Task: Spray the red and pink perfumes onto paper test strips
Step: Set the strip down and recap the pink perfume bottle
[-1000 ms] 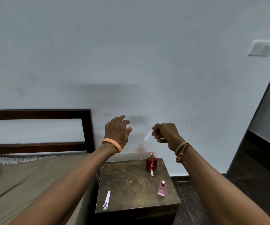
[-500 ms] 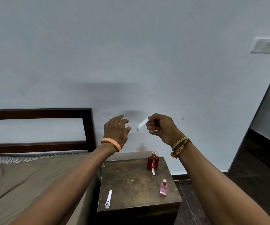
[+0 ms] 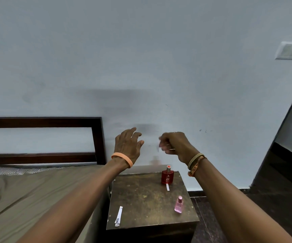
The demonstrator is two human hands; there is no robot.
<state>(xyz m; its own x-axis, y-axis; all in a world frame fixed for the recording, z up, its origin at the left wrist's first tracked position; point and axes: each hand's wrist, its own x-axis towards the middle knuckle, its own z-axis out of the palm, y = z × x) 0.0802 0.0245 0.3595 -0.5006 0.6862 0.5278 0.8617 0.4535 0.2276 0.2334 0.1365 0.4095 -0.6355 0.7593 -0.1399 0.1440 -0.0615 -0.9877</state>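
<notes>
red perfume (image 3: 167, 178) on nightstand (image 3: 141, 199) by bed (image 3: 27, 190); right grip (image 3: 176, 144) pinches strip (image 3: 158, 148), left grip (image 3: 127, 144) slack.

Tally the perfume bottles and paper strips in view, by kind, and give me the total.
Perfume bottles: 2 (red perfume bottle, pink perfume bottle, both upright on the side table)
Paper strips: 3 (front-left strip, strip before the red bottle, blurred strip pinched in the right hand)
Total: 5

Orange wristband (image 3: 122, 158), tan thread bracelets (image 3: 195, 163)
</notes>
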